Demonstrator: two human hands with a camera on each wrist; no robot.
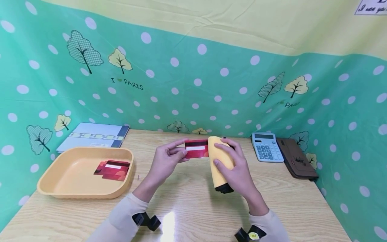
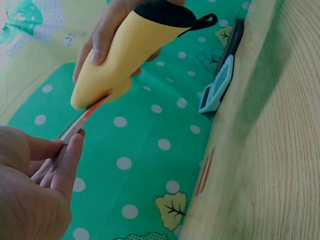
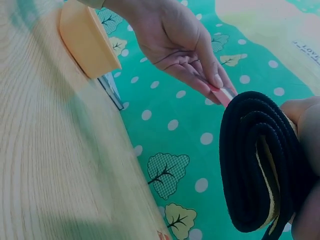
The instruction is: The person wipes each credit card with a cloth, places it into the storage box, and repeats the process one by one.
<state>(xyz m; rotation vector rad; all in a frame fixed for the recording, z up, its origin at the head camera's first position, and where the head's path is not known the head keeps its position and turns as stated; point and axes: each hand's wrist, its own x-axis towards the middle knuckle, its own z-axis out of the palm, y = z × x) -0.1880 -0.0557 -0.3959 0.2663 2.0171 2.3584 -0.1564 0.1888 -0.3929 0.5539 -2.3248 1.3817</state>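
In the head view my left hand [image 1: 165,158] pinches a red card [image 1: 196,153] with a black stripe and a white strip. My right hand [image 1: 239,164] grips a folded yellow cloth [image 1: 216,164] with black edging, held above the table. The card's far end meets the cloth's left side; in the left wrist view that end of the card [image 2: 80,121] goes out of sight at a fold of the cloth [image 2: 117,55]. From the right wrist, the black edging [image 3: 250,160] appears rolled in several layers, with the left hand [image 3: 175,45] behind it.
A yellow tray [image 1: 69,191] at the left holds several red cards [image 1: 116,171]. Behind it lies a pale blue folder [image 1: 93,129]. At the right are a blue calculator [image 1: 267,148] and a brown wallet-like case [image 1: 296,158]. A polka-dot curtain [image 1: 187,77] surrounds the wooden table [image 1: 187,205].
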